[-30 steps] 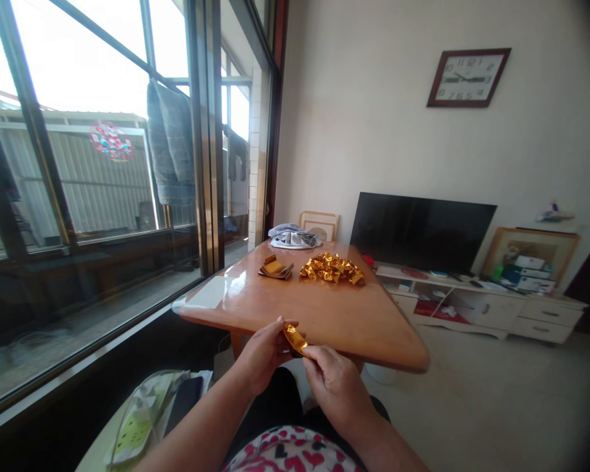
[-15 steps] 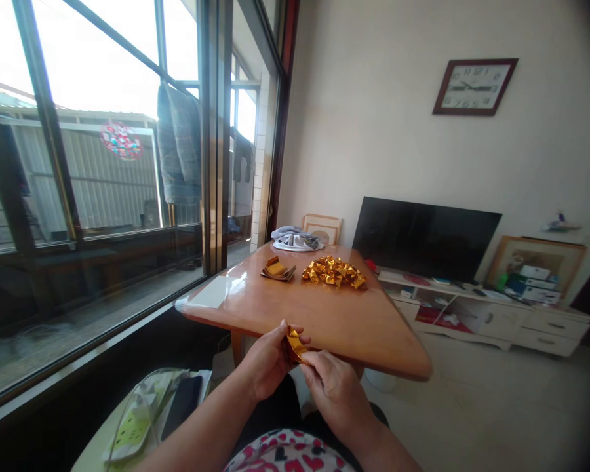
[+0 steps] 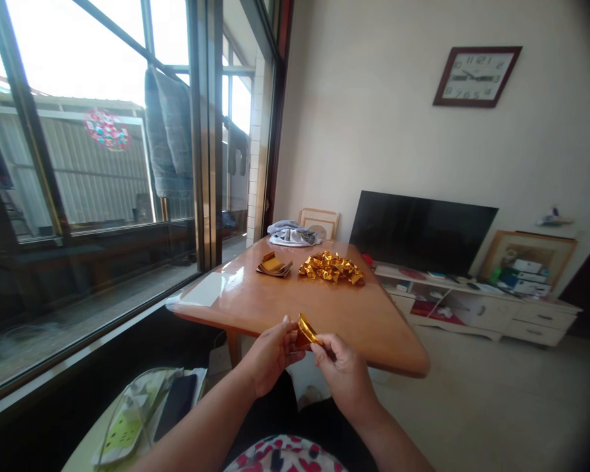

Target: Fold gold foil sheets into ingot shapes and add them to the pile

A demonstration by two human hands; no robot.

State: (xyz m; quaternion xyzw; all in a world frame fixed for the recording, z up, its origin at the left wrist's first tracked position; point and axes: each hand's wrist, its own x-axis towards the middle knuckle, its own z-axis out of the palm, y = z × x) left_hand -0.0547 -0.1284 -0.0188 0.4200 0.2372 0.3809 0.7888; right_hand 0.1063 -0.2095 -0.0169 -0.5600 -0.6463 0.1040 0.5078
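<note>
A piece of shiny gold foil paper, partly folded, is held between both hands just in front of the table's near edge. My left hand grips its left side, with the fingers partly behind it. My right hand pinches its right end between thumb and fingers. Farther off on the wooden table lies a heap of folded gold foil pieces. To the left of that heap rests a small stack of flat gold-and-brown paper sheets.
Folded grey cloth lies at the table's far end. A white sheet covers the left corner. Low at my left are a green power strip and a dark phone. A television stands on a white cabinet.
The foil piece has been turned and lifted slightly, and its open edge now points up. My right hand has shifted a little right and up. The camera view has moved slightly.
</note>
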